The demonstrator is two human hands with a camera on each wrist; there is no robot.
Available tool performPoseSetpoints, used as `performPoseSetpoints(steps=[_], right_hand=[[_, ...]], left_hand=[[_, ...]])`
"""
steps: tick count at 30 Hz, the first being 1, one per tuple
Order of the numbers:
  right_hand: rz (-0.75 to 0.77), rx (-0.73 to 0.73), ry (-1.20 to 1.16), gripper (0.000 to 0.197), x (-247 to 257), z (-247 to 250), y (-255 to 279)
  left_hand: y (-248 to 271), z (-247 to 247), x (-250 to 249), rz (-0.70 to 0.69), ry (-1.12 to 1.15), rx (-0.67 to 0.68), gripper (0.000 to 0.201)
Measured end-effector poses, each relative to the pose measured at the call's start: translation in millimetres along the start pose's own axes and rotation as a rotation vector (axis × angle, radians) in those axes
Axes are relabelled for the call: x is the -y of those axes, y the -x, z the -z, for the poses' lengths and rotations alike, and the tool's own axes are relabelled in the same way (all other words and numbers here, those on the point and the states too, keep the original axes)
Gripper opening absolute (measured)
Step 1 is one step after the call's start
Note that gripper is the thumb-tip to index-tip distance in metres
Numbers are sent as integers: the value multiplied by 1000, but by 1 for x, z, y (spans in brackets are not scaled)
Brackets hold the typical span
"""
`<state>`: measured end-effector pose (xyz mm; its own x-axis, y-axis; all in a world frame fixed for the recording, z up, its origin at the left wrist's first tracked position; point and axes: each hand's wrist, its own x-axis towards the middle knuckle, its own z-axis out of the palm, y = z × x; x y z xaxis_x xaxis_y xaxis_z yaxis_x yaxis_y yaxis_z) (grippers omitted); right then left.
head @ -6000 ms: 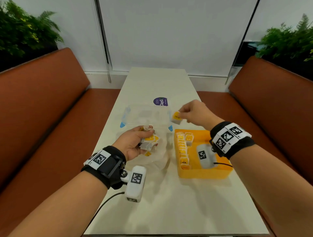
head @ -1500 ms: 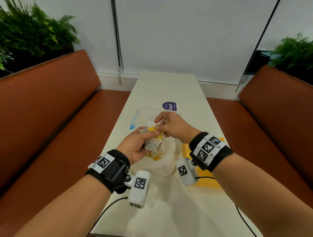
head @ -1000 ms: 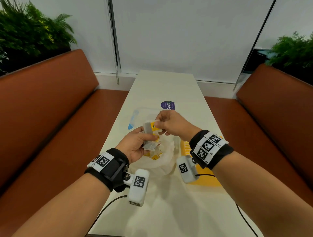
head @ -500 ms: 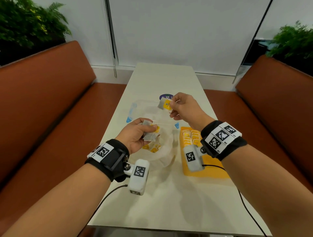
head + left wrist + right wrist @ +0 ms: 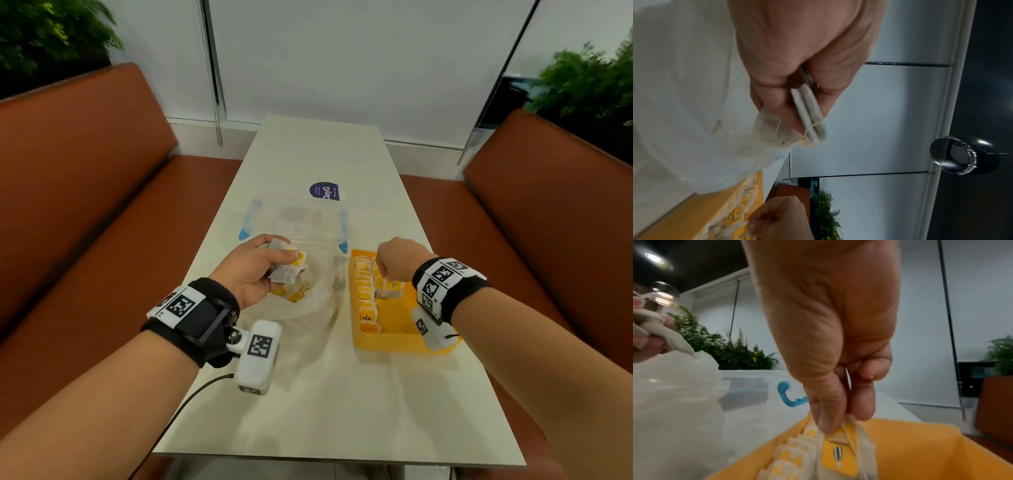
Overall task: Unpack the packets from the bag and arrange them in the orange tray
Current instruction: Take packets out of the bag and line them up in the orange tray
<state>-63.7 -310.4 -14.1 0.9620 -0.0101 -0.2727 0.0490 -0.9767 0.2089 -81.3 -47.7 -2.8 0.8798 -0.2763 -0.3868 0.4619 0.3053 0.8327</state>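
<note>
Right hand (image 5: 397, 258), centre-right of the head view, pinches one packet (image 5: 387, 289) by its top edge betw. thumb and forefinger, hanging it inside the tray (image 5: 394, 342). In the right wrist view that packet (image 5: 840, 456) shows a yellow tag w/ a striped balloon mark and sits just beside the row (image 5: 364, 294) of packets standing along the tray's left wall.

Left hand (image 5: 255, 270), centre of the frame, is curled round a small stack (image 5: 286, 265) of packets, held over the bag (image 5: 308, 298). Left wrist view shows the stack (image 5: 809, 112) clamped betw. thumb and fingers. More packets lie loose in the bag, which sits on the bench (image 5: 325, 394) just left of the tray.

A clear box (image 5: 294, 219) w/ blue clips sits above the bag in the frame; a purple sticker (image 5: 323, 191) lies just beyond it.
</note>
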Motion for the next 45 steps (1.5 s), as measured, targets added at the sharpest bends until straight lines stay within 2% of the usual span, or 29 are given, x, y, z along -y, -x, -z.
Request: performPoseSetpoints(steps=[3,6,16,19,22,24,27,28,32,33,36,38,41,45], right_hand=[[13,47,-29,11,0,-10,-6],[13,54,-42,12,0,-19,-11],[-4,-7,-87,16,0,-26,-16],[-27,-48,-105,19,3,-18,-12],[-32,-214,-254,16,14,6,-5],[49,-261,-462,22,29,27,1],[186,-106,-886,35,56,51,18],[212,-55,-964,36,64,56,22],[284,36,-1078,25,82,62,23],[290,35,-1110,20,84,62,22],[288,5,-1194,13,87,65,23],[281,-17,-1269,13,85,68,24],[277,-67,-1373,14,80,72,26],[241,-205,-1345,13,62,76,29]], left_hand=[[-1,2,1,8,3,-12,26],[-1,2,2,13,3,-21,26],[-2,-2,0,31,23,-32,27],[-1,-3,-1,34,33,-36,19],[-1,-5,-3,54,66,-67,13],[-2,-5,-3,61,74,-80,12],[-3,-6,-3,48,63,-73,12],[-3,-6,-3,40,57,-64,11],[1,-6,-4,16,50,-33,5],[3,-6,-5,14,52,-13,9],[6,-3,-5,12,47,48,43],[7,-2,-6,10,33,60,53],[7,-1,-6,18,53,51,52],[6,1,-5,22,51,32,41]])
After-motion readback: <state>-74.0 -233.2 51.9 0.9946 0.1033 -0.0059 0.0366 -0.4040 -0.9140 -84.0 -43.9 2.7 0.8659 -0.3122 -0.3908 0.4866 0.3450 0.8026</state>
